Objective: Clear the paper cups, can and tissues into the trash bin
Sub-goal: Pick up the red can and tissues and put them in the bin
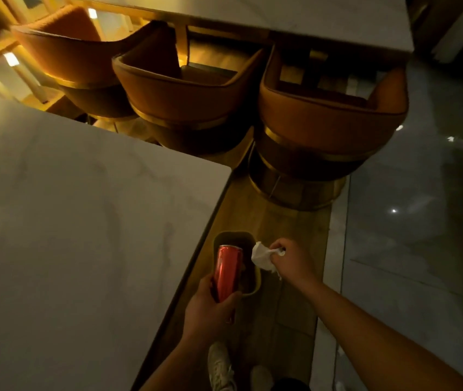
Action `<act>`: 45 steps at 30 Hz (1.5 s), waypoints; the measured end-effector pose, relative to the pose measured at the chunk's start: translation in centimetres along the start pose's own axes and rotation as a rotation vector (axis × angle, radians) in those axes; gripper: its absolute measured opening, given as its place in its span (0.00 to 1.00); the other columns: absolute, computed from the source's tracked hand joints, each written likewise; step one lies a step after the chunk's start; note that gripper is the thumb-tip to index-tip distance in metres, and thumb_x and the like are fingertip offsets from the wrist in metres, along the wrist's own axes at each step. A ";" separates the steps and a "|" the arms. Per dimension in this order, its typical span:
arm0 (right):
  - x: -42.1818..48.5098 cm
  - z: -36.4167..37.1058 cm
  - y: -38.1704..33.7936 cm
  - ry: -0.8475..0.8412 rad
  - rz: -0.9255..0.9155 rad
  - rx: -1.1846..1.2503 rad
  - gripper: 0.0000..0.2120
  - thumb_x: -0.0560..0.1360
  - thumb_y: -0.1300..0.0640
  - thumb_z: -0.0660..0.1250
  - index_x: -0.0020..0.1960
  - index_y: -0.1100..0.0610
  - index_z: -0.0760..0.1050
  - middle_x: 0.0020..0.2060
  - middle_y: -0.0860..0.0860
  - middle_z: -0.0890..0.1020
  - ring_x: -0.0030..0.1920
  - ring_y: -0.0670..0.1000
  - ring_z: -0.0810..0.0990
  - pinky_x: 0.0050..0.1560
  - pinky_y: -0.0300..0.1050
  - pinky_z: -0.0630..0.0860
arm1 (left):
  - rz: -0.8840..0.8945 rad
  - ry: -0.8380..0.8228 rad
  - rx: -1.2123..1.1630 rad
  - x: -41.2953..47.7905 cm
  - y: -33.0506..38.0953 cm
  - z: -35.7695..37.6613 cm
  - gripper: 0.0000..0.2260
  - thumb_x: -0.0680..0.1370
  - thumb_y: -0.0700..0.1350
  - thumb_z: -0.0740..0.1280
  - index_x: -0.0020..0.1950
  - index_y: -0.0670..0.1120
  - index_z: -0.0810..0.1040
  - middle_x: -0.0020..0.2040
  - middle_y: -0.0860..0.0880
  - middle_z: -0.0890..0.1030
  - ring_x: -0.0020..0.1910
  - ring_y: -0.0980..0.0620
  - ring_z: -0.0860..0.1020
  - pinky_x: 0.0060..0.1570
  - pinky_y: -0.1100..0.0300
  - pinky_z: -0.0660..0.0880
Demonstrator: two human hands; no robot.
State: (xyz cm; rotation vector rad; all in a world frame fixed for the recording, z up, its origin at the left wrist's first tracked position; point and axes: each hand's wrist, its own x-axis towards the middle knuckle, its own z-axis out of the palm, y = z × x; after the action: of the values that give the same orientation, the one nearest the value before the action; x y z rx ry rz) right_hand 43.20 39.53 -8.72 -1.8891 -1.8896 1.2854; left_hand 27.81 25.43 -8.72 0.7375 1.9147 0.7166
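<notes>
No readable label on the red can (228,270), just shiny metal. Left hand (210,309) is wrapped around it, holding it over the trash bin (255,287) on the floor. Right hand (291,259) pinches a crumpled white tissue (261,256) beside the bin's rim. Bin's inside is too dark to make out.

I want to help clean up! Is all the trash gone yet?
Almost. The table shows no cups or rubbish. The left hand holds the red can over the trash bin, the right hand holds tissues beside it. Both remain to drop in.
</notes>
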 end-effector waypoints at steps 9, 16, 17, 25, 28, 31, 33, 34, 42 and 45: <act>4.0 2.4 3.4 -0.039 0.128 0.037 0.08 0.77 0.64 0.61 0.55 0.62 0.74 0.50 0.59 0.78 0.45 0.52 0.76 0.36 0.38 0.71 | -0.146 -0.025 0.012 5.2 -2.2 2.7 0.27 0.73 0.52 0.72 0.68 0.44 0.69 0.44 0.54 0.75 0.39 0.56 0.80 0.31 0.64 0.77; 9.7 6.5 9.2 -0.148 0.168 0.004 0.06 0.76 0.60 0.62 0.52 0.53 0.74 0.46 0.52 0.76 0.49 0.54 0.78 0.49 0.49 0.77 | -0.171 0.023 -0.012 10.4 -5.1 7.4 0.25 0.77 0.45 0.69 0.71 0.40 0.66 0.44 0.50 0.77 0.33 0.54 0.79 0.23 0.69 0.74; 10.6 7.3 10.3 -0.162 0.145 0.002 0.05 0.75 0.61 0.62 0.49 0.52 0.73 0.44 0.52 0.76 0.46 0.53 0.77 0.46 0.48 0.75 | -0.190 0.035 -0.023 11.5 -5.9 8.0 0.24 0.77 0.45 0.69 0.69 0.40 0.67 0.42 0.49 0.78 0.33 0.53 0.79 0.24 0.67 0.76; 18.6 17.2 18.3 -0.212 0.182 -0.029 0.04 0.72 0.59 0.64 0.44 0.50 0.72 0.46 0.55 0.80 0.48 0.57 0.80 0.48 0.52 0.80 | -0.436 0.100 -0.156 22.2 -13.4 13.2 0.30 0.73 0.42 0.71 0.73 0.45 0.63 0.59 0.38 0.76 0.49 0.40 0.81 0.46 0.45 0.82; 21.3 21.0 21.1 -0.206 0.202 -0.014 0.04 0.71 0.56 0.66 0.43 0.50 0.72 0.47 0.56 0.81 0.47 0.58 0.81 0.48 0.56 0.81 | -0.369 0.020 -0.146 24.7 -16.6 13.8 0.35 0.72 0.42 0.72 0.75 0.50 0.59 0.62 0.41 0.74 0.50 0.43 0.80 0.41 0.48 0.82; 22.4 22.9 22.1 -0.216 0.246 -0.009 0.04 0.70 0.54 0.66 0.45 0.51 0.74 0.49 0.56 0.80 0.47 0.59 0.81 0.47 0.57 0.82 | -0.324 0.015 -0.059 26.9 -19.1 14.7 0.38 0.72 0.40 0.72 0.76 0.50 0.56 0.66 0.42 0.72 0.47 0.49 0.79 0.34 0.57 0.79; 22.9 23.6 22.4 -0.210 0.262 0.000 0.05 0.72 0.53 0.66 0.47 0.52 0.75 0.50 0.55 0.79 0.47 0.58 0.80 0.46 0.53 0.81 | -0.283 0.034 0.029 28.3 -20.1 15.2 0.40 0.72 0.42 0.73 0.77 0.52 0.55 0.67 0.42 0.71 0.47 0.49 0.79 0.34 0.57 0.81; 23.1 24.0 22.5 -0.200 0.254 -0.005 0.06 0.73 0.52 0.65 0.48 0.53 0.75 0.51 0.55 0.78 0.47 0.58 0.80 0.44 0.50 0.79 | -0.260 0.037 0.078 28.8 -20.5 15.5 0.40 0.71 0.43 0.73 0.77 0.53 0.54 0.68 0.42 0.70 0.49 0.47 0.80 0.36 0.54 0.82; 25.0 25.8 23.7 -0.219 0.085 -0.088 0.18 0.76 0.59 0.63 0.65 0.51 0.71 0.66 0.51 0.71 0.62 0.55 0.75 0.59 0.50 0.75 | -0.152 0.055 0.264 32.7 -23.1 17.7 0.37 0.72 0.52 0.70 0.73 0.66 0.52 0.69 0.44 0.69 0.53 0.42 0.80 0.46 0.43 0.82; 25.3 25.5 24.4 -0.208 0.089 -0.087 0.17 0.77 0.60 0.61 0.64 0.50 0.72 0.65 0.49 0.72 0.62 0.54 0.74 0.60 0.49 0.74 | -0.171 0.063 0.295 33.0 -22.2 18.5 0.36 0.75 0.50 0.69 0.77 0.59 0.51 0.71 0.41 0.66 0.60 0.39 0.76 0.52 0.43 0.79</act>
State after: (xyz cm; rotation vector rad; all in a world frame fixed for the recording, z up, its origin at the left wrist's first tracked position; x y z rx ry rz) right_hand 39.58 46.39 -51.48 -1.9702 -2.0117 1.5026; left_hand 27.36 38.72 -50.50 0.7255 2.1386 0.3590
